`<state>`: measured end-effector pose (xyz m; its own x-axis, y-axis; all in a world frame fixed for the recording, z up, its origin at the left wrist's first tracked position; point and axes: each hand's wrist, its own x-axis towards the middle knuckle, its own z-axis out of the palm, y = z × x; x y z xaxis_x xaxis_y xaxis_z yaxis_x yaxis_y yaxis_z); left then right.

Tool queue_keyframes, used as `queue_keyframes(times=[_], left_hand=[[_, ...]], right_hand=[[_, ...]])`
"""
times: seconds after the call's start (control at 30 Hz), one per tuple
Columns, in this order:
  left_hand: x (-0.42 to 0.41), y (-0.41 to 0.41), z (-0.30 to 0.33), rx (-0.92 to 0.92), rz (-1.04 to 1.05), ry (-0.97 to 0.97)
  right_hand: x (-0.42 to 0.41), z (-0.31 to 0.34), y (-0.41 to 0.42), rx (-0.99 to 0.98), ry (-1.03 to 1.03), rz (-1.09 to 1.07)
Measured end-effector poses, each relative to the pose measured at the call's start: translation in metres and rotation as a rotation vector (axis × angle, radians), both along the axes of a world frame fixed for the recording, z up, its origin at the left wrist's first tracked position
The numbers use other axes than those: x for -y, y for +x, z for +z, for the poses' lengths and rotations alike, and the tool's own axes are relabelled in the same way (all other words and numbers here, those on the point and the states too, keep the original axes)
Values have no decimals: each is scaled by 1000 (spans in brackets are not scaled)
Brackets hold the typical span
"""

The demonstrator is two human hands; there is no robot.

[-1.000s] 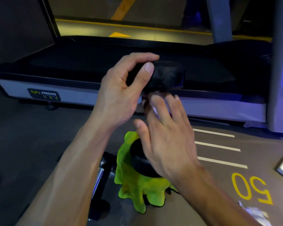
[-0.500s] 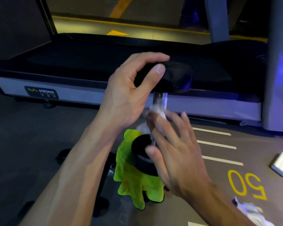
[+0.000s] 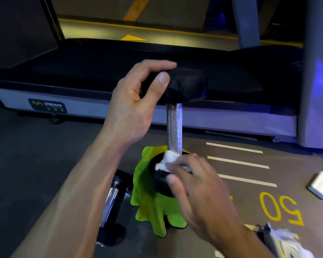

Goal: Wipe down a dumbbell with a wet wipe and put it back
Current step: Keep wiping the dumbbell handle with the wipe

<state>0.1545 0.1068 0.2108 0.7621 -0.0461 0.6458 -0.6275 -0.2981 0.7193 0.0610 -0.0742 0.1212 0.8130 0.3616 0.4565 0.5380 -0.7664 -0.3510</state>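
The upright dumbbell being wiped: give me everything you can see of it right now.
The dumbbell stands on end, nearly vertical, its lower head on a lime-green cloth on the floor. Both heads are black and matte, rubber by the look; the bar between them is bright knurled metal. The left hand grips the upper head, thumb on its side. The right hand presses a white wet wipe onto the top of the lower head, at the foot of the bar.
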Motion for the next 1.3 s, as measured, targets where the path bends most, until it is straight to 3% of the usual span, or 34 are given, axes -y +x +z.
queue_keyframes(times=[0.17, 0.27, 0.5, 0.7, 0.83, 0.9, 1.0, 1.1, 1.17, 1.3], left_hand=[[-3, 0, -2, -19, -49, -34], [-2, 2, -3, -11, -84, -32], [-2, 8, -4, 1, -85, -31], [0, 11, -6, -4, -77, -40], [-3, 13, -5, 5, -66, -33], [-3, 14, -6, 3, -70, -39], [-2, 12, -6, -11, -81, -51], [1, 11, -6, 2, -86, -61], [1, 9, -5, 2, -95, -58], [-4, 7, -5, -6, -84, -55]], right_hand=[[13, -8, 13, -89, 301, 15], [8, -6, 26, -43, 367, -5], [2, 23, 50, 55, 191, -17], [6, 40, 54, -221, 8, 1], [-6, 56, 65, 33, 176, -30], [-2, 46, 56, 9, 175, 6], [9, 42, 39, -151, 6, 42], [-8, 49, 28, -150, -285, 47], [-29, 53, 23, -153, -345, 17], [-16, 49, 32, -212, -198, 11]])
